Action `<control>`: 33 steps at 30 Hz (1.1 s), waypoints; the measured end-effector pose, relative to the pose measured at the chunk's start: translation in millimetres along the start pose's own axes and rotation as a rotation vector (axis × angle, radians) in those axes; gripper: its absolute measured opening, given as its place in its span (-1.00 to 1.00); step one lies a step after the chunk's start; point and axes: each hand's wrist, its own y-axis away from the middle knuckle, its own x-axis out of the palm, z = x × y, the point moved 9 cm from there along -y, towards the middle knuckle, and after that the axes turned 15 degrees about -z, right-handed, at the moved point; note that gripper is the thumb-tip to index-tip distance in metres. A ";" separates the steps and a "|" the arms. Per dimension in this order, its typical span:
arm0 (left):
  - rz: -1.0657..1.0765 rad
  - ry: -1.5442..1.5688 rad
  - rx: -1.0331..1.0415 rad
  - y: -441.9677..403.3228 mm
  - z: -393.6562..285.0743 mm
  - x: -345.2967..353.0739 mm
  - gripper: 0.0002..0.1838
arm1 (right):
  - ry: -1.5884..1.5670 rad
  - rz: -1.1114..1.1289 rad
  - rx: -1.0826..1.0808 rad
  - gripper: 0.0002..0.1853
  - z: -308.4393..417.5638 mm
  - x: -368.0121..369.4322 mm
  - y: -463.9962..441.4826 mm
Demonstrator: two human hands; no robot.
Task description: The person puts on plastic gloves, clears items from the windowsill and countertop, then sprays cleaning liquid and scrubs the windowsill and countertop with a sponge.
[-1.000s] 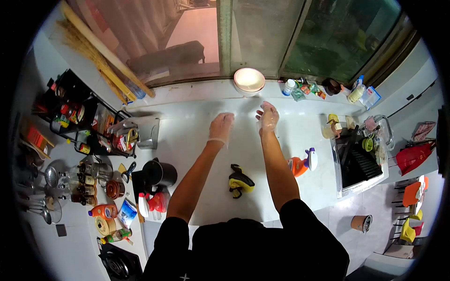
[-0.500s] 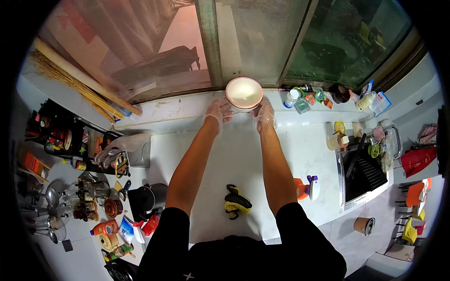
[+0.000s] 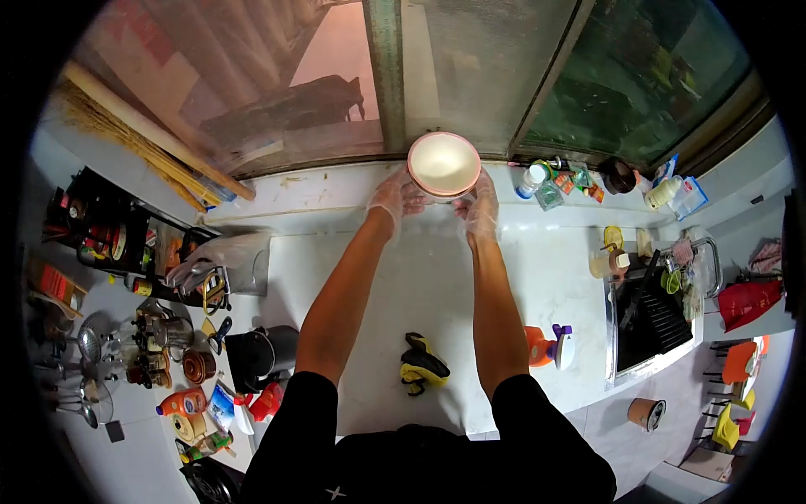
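Left hand (image 3: 393, 199) and right hand (image 3: 479, 206) in clear gloves, grasping opposite sides of a pink-rimmed white bowl (image 3: 444, 165) at the windowsill (image 3: 315, 186), black-and-yellow cloth (image 3: 425, 364) on the counter (image 3: 395, 286) between the forearms

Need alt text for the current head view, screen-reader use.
Two gloved hands, left and right, hold a pink-rimmed bowl from both sides at the windowsill. Below, a black-and-yellow cloth lies on the white counter, with an orange spray bottle to its right and a sink beyond.
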 end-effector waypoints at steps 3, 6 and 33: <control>0.015 0.024 0.064 28.8 -15.2 -9.9 -0.41 | 0.013 0.025 -0.018 -0.47 16.2 6.0 23.0; 0.017 0.067 0.112 68.3 -21.2 -30.3 -0.46 | 0.025 0.076 -0.018 -0.46 24.2 6.0 58.4; -0.395 0.352 0.049 397.4 292.3 -363.0 -0.32 | 0.398 0.736 0.429 -0.48 -247.3 -116.9 435.7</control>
